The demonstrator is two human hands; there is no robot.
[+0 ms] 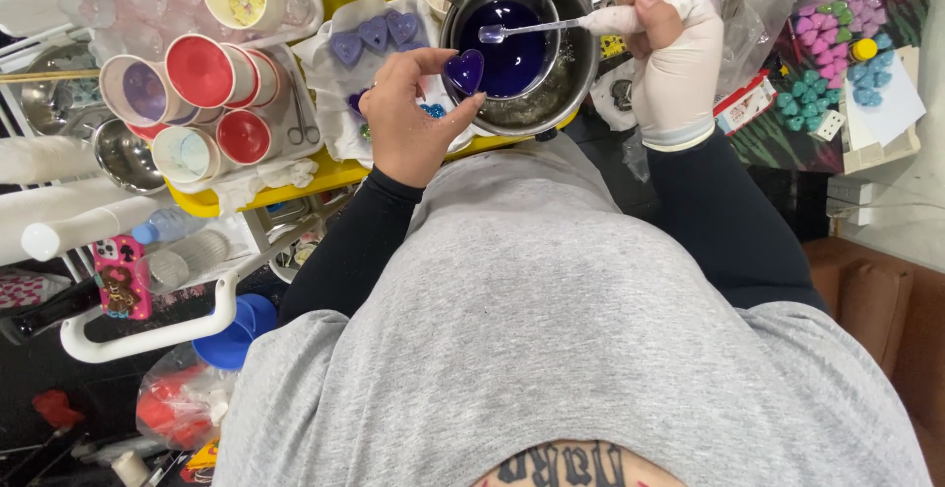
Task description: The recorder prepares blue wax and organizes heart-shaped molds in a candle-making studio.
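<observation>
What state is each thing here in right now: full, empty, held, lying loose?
Left hand: bare, pinching a purple heart.
Right hand: gloved, gripping a clear spoon by its handle.
Spoon: bowl held over the pot, empty as far as I can tell.
Pot: holds dark purple liquid.
Heart mould: lying on white cloth, filled with purple.
Red cups: tipped on their sides, empty.

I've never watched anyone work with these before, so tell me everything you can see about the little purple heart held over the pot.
The purple heart is a small, glossy, deep violet piece, seemingly wax or resin. The bare left hand pinches it between fingertips and thumb, upright with its point downward, at the near rim of the metal pot of dark purple liquid. Only those fingers touch it; the spoon in the gloved right hand stays apart.
</observation>
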